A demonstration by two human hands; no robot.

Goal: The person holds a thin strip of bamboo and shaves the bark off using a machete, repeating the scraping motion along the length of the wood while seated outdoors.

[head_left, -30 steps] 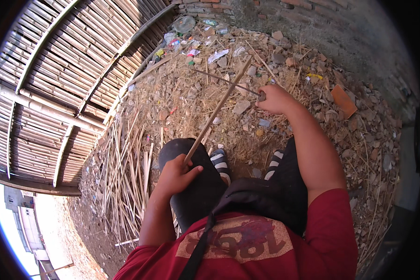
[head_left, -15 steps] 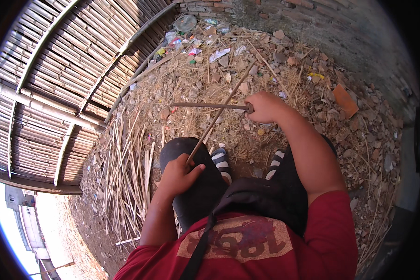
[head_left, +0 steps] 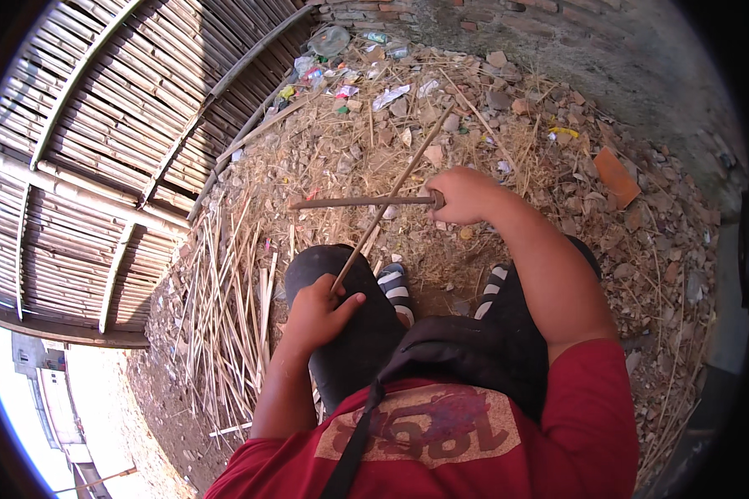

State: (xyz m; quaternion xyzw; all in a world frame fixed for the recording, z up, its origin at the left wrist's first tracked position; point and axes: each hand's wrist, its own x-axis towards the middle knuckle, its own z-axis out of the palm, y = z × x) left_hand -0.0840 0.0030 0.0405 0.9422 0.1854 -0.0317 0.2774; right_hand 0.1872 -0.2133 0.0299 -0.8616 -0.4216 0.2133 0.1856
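My left hand (head_left: 318, 314) rests over my left knee, closed around the near end of a long thin bamboo stick (head_left: 414, 163). The stick slants up and away to the right, above the littered ground. My right hand (head_left: 468, 197) grips the handle of a long, narrow, rusty-brown knife (head_left: 341, 202), its handle mostly hidden by my fingers. The blade points left, almost level, and crosses the stick near its middle. From here I cannot tell whether the knife's edge touches the stick or only passes over it.
Split bamboo strips (head_left: 225, 320) lie heaped beside my left leg. A slatted bamboo panel (head_left: 100, 166) stands at the left, a brick wall (head_left: 574, 62) at the back. Rubble, straw and plastic litter cover the ground, with an orange tile piece (head_left: 616, 178) at the right.
My right hand has moved slightly nearer and to the left, bringing the knife blade lower along the stick. My left hand and the stick have stayed in place.
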